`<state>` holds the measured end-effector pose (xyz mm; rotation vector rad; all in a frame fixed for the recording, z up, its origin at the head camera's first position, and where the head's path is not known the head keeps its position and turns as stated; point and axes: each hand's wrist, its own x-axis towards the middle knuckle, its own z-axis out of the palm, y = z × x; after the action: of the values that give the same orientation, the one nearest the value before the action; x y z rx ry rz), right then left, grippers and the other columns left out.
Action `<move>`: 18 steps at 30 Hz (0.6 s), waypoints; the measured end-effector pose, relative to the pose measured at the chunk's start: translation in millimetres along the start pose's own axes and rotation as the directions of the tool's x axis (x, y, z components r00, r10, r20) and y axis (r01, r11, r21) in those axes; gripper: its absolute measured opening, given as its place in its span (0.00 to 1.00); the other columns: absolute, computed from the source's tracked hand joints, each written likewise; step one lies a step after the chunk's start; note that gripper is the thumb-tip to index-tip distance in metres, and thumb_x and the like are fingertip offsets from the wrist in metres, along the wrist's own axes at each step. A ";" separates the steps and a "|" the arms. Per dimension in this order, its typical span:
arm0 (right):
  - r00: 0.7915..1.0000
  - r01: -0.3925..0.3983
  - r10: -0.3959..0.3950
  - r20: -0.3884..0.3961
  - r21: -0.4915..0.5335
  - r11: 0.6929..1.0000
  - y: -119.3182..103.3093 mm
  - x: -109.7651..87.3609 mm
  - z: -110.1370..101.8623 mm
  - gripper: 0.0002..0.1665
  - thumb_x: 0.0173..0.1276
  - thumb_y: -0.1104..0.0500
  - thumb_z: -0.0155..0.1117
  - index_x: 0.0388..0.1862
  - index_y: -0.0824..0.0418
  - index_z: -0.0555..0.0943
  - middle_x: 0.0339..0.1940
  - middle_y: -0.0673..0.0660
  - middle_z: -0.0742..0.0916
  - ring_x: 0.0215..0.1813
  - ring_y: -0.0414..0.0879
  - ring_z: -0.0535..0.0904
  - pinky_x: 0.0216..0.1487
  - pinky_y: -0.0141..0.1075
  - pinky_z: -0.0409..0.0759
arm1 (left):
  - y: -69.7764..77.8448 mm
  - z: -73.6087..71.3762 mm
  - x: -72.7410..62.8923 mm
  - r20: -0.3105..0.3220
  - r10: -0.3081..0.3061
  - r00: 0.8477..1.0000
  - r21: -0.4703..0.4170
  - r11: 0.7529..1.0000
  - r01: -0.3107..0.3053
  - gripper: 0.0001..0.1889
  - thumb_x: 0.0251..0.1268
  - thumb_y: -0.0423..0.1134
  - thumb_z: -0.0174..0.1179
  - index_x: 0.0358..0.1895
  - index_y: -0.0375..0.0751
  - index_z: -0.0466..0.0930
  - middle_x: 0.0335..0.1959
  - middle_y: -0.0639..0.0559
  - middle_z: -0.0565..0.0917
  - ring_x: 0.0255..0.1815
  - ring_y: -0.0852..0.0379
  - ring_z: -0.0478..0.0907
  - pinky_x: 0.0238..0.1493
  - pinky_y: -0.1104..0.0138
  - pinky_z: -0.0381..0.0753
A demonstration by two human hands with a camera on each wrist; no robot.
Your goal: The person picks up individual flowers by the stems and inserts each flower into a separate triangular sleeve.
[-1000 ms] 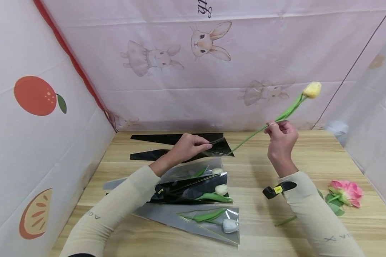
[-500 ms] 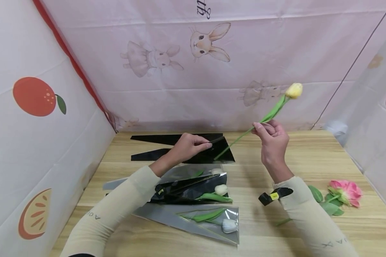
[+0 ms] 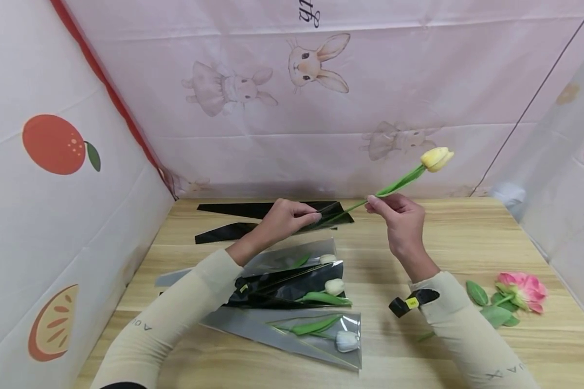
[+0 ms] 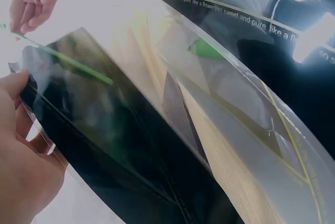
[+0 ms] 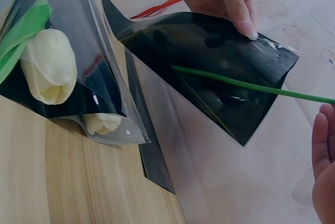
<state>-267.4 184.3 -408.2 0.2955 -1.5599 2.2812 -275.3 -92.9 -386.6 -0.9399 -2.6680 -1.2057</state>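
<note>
My left hand (image 3: 287, 220) pinches the upper edge of a black flower sleeve (image 4: 104, 114) near its wide mouth, holding it tilted over the back of the table. My right hand (image 3: 404, 224), to the right of that mouth, pinches the green stem of a yellow tulip (image 3: 400, 183) between thumb and fingers. The bloom points up and right. In the right wrist view, the lower stem (image 5: 225, 79) runs through the mouth and lies inside the sleeve. Seen from the left wrist, its tip shows behind the clear front film.
Another black sleeve (image 3: 231, 209) lies flat by the back wall. Several wrapped white tulips lie in front of my left hand, in a black sleeve (image 3: 284, 289) and grey sleeves such as the front one (image 3: 258, 327). A pink rose (image 3: 525, 292) rests at right on the wooden table (image 3: 472, 237).
My right hand has moved left and slightly down with the tulip, and the stem now slants less steeply inside the sleeve. The sleeve's mouth has tilted up; my left hand keeps its place.
</note>
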 end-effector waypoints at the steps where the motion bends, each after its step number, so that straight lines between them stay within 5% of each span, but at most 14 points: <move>1: 1.000 -0.004 0.004 0.007 -0.019 1.000 0.1 -0.8 0.6 0.07 0.63 0.68 0.77 0.36 0.73 0.87 0.28 0.53 0.93 0.32 0.42 0.90 0.42 0.34 0.88 | 0.4 -0.3 -0.1 -0.002 0.002 1.000 -0.003 1.000 -0.002 0.13 0.75 0.47 0.64 0.50 0.45 0.92 0.43 0.51 0.93 0.33 0.52 0.88 0.38 0.67 0.83; 12: 0.993 -0.011 0.029 0.116 -0.157 0.988 5.9 -4.2 0.3 0.06 0.65 0.66 0.76 0.36 0.70 0.88 0.28 0.49 0.93 0.30 0.42 0.88 0.39 0.32 0.87 | 5.1 -3.1 0.2 -0.009 0.016 1.000 -0.013 1.000 -0.016 0.13 0.75 0.45 0.64 0.51 0.43 0.91 0.46 0.47 0.93 0.34 0.48 0.89 0.39 0.66 0.84; 18: 0.982 0.000 0.057 0.181 -0.298 0.955 6.4 -6.8 -0.4 0.09 0.66 0.61 0.77 0.39 0.68 0.90 0.29 0.45 0.93 0.30 0.46 0.87 0.38 0.32 0.86 | 7.0 -2.8 1.2 -0.037 0.039 0.999 -0.015 0.999 -0.040 0.12 0.74 0.44 0.65 0.51 0.42 0.91 0.44 0.47 0.93 0.34 0.50 0.89 0.39 0.67 0.85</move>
<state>-263.8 181.4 -416.3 0.4182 -1.9850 2.0473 -272.9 -90.7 -379.6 -0.9581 -2.6030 -1.2258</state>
